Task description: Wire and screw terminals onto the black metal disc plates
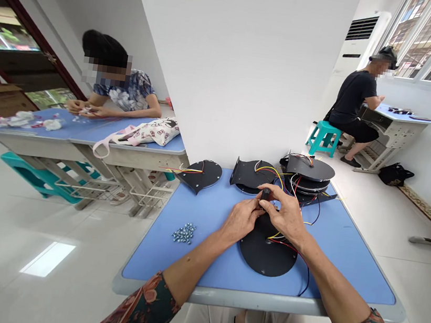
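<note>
Two hands (238,220) (287,214) pinch a small black part (265,193) between their fingertips
— light and stiff, it seems; take the wired black disc (266,255) by its rim.

The round black plate (267,250) looks matt, and the thin wires (303,258) have glossy plastic sheathing. The small metal fasteners (184,233) shine brightly; the blue worktop (349,258) looks smooth.

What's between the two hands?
The head view shows a small black part pinched between the fingers of the left hand and the right hand.
</note>
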Demonstrator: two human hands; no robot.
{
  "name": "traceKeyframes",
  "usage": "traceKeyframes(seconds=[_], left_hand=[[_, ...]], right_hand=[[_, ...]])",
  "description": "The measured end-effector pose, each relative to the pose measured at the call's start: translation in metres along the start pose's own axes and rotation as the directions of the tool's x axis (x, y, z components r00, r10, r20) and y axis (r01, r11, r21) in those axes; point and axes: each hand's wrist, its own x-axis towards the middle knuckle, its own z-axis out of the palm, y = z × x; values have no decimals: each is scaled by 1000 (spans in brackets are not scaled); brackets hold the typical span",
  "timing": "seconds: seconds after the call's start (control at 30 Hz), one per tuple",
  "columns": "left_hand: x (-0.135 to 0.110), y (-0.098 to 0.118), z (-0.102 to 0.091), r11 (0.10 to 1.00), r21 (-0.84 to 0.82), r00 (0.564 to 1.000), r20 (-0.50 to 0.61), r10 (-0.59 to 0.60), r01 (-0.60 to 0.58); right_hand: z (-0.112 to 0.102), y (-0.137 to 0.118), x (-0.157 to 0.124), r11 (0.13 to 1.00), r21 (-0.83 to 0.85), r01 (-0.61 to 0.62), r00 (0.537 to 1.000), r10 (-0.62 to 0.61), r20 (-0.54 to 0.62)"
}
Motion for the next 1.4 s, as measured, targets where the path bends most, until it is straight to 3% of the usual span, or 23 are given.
traceKeyframes(seconds=[0.43,0.77,1.13,1.4], left_hand=[[1,-3,3,999,31,999,-13,-42,42],[0,0,0,999,30,1000,19,18,-18],[0,1,0,1000,16,1000,-7,-11,11],[0,2,-1,998,40,999,-4,-38,38]], right_hand=[[1,3,0,1000,-25,-16,996,13,-88],[-2,2,0,1000,-11,7,1000,-7,4],[2,3,-1,993,-102,54,998,-55,-15],[3,2,-1,996,-60,72,995,-76,-58]])
